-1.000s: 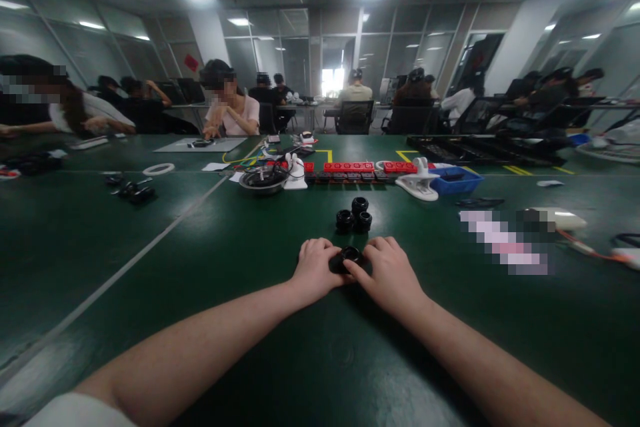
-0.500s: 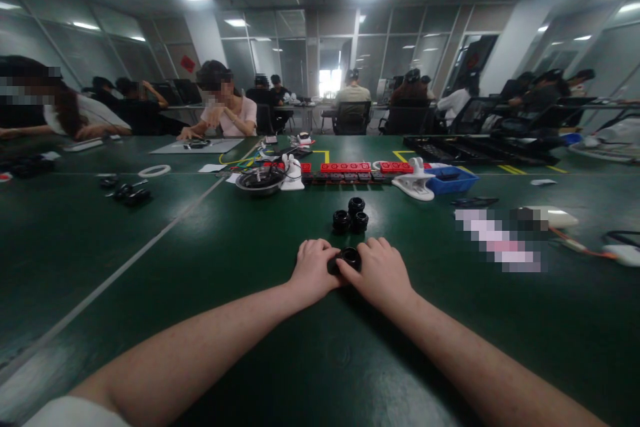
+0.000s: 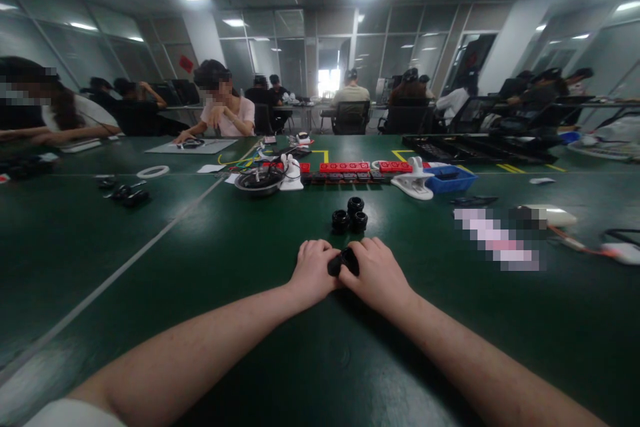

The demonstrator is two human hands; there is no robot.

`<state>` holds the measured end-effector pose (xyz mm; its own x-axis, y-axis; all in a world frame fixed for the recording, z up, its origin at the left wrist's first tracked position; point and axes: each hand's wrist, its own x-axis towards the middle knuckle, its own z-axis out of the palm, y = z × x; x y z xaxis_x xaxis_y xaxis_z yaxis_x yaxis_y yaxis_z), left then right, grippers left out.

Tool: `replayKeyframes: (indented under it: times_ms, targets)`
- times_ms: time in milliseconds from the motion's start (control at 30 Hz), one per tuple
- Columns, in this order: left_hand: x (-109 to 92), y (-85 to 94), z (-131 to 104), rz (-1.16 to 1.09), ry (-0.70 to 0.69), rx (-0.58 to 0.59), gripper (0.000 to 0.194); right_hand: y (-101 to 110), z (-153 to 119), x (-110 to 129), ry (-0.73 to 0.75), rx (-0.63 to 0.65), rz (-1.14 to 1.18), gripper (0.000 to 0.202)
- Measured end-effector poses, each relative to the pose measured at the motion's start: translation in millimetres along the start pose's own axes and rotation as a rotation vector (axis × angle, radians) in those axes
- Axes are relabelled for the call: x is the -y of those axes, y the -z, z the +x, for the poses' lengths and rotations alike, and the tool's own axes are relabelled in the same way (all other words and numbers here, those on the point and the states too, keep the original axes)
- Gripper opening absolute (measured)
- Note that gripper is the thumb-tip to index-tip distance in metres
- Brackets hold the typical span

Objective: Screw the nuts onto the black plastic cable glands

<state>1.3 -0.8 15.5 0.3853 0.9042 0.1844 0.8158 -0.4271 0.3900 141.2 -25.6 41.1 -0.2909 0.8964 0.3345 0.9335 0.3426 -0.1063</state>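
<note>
While the left hand (image 3: 314, 271) curls around one side of a black ring-shaped part (image 3: 337, 266), the right hand (image 3: 379, 273) closes on its other side with the thumb at the near edge, so both hands grip the same piece, though most fingertips are hidden. The part sits between the two hands, tilted, low over the green table (image 3: 240, 360); whether it touches the surface I cannot tell. Just beyond the fingers, three black cylinders (image 3: 356, 206) stand close together in a cluster. Farther back lies a row of red blocks (image 3: 345, 167), with a round dish (image 3: 257, 192) and a white clip (image 3: 291, 179) near its left end, and a blue bin (image 3: 453, 183) near its right
</note>
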Motion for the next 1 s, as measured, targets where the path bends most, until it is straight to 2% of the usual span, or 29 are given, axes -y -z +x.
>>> replayKeyframes:
  times_ms: [267, 733, 1000]
  targets:
    - [0.1, -0.5, -0.9, 0.011, 0.004, 0.022, 0.025, 2.3, -2.6, 4.5, 0.064, -0.015, 0.031, 0.026]
    - [7.0, -7.7, 0.0, -0.007, -0.027, 0.027, 0.025, 3.3, -5.8, 7.3, 0.236, -0.066, 0.16, 0.02]
    - [8.5, -8.4, 1.2, -0.008, -0.034, 0.027, 0.022, 1.8, -9.4, 9.0, 0.242, -0.091, 0.151, 0.022]
